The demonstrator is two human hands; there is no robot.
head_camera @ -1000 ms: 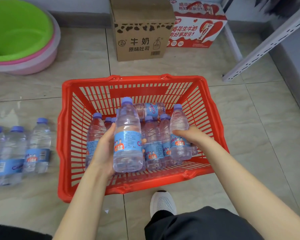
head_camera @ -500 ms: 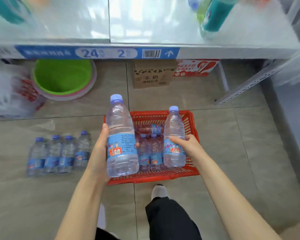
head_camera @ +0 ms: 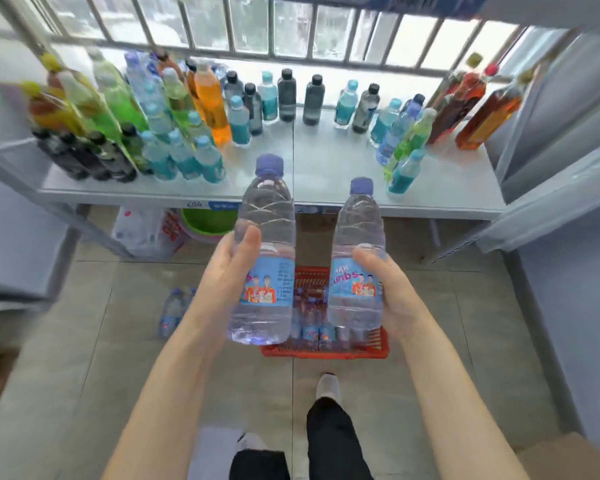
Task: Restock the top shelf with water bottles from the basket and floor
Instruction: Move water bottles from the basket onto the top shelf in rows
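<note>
Head view: both forearms reach forward, each hand wrapped round an upright water bottle, caps up, long axes vertical. Left hand (head_camera: 227,271) grips the nearer bottle (head_camera: 265,258); right hand (head_camera: 385,289) grips the second bottle (head_camera: 357,265), whose blue label reads partly "unbs" above cartoon figures. Below them the red basket (head_camera: 326,353) holds more bottles on the floor. Beyond, the white shelf (head_camera: 326,168) carries assorted drinks, blurred.
</note>
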